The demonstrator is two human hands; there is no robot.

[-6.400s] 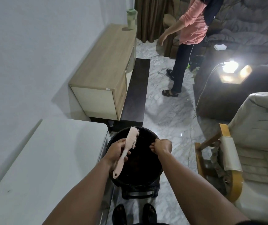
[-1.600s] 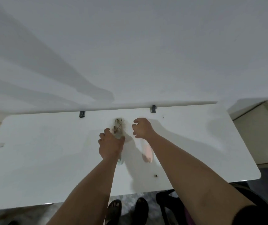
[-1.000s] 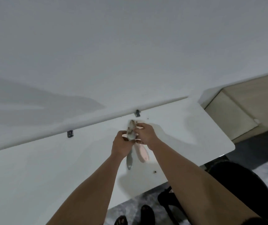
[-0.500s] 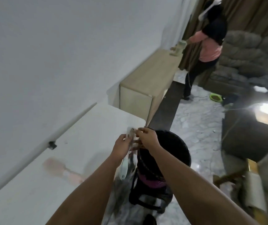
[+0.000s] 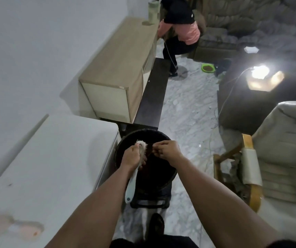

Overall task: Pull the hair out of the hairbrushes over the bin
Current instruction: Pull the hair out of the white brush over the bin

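My left hand [image 5: 132,157] grips a pale grey-white hairbrush [image 5: 132,187] by its neck, head up and bristles facing right, over the round black bin [image 5: 124,147]. Its handle hangs down past my wrist. My right hand [image 5: 166,150] is just right of the brush head, fingertips pinched on a dark tuft of hair [image 5: 149,149] that still reaches to the bristles. A pink hairbrush [image 5: 14,228] lies blurred on the white table [image 5: 50,167] at lower left.
The bin stands on the marble floor against the table's right end. A wooden cabinet [image 5: 118,68] and dark bench [image 5: 152,97] lie beyond it. A person in a pink top [image 5: 183,25] bends at the back. An armchair [image 5: 269,167] is on the right, a lit lamp [image 5: 260,76] behind it.
The pink brush that I held over the bin now lies on the table. I picked up the grey-white brush, turned from the table to the bin, and my right hand now pinches hair.
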